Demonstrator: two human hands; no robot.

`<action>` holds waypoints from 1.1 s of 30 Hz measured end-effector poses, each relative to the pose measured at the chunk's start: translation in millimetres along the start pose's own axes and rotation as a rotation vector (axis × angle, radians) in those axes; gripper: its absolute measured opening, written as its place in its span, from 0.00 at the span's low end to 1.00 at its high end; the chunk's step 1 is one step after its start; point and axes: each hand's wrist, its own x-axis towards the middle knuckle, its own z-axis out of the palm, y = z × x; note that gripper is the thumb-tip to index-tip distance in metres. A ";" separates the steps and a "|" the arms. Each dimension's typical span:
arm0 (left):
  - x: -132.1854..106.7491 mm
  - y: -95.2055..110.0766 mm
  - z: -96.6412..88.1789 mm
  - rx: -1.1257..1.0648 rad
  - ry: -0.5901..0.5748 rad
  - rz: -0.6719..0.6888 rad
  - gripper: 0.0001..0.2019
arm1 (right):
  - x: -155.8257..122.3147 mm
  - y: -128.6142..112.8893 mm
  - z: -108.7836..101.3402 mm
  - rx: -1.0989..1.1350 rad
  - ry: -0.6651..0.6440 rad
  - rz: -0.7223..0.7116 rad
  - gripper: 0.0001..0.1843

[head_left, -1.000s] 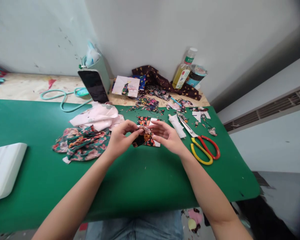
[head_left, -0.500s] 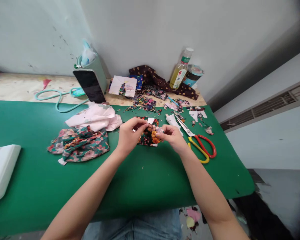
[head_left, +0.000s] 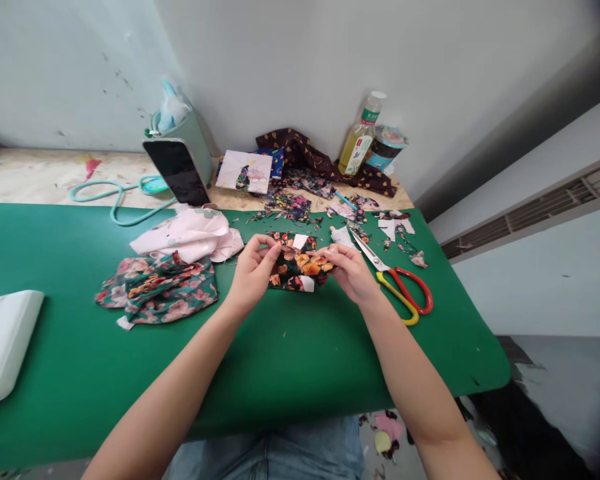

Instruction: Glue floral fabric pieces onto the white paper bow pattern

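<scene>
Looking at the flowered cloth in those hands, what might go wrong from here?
The floral strip is pinched by the left hand and right hand, so it might slip or crease. The scissors lie beside the right hand; a sideways sweep might knock them. Loose scraps lie nearby and might get mixed in.

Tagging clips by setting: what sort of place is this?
Probably a sewing or cloth-craft work corner, workshop or home, I can't tell. Large scissors lie on the green table, cut cloth scraps are strewn toward the back, and the left hand and right hand hold floral cloth.
</scene>
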 end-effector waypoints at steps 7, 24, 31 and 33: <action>3.4 -3.5 -4.8 -0.070 0.046 -0.078 0.23 | 0.5 -1.0 -2.7 -0.039 0.075 0.027 0.19; 3.3 10.6 -12.8 -0.085 0.003 -0.091 0.22 | 10.6 -4.4 -22.2 -0.051 0.256 -0.201 0.28; -19.2 6.4 12.9 -0.124 -0.263 -0.529 0.21 | 13.1 -6.3 -32.0 -0.119 0.295 -0.189 0.20; -31.7 1.8 25.6 -0.160 -0.347 -0.610 0.21 | 11.2 -8.5 -34.0 -0.161 0.276 -0.197 0.18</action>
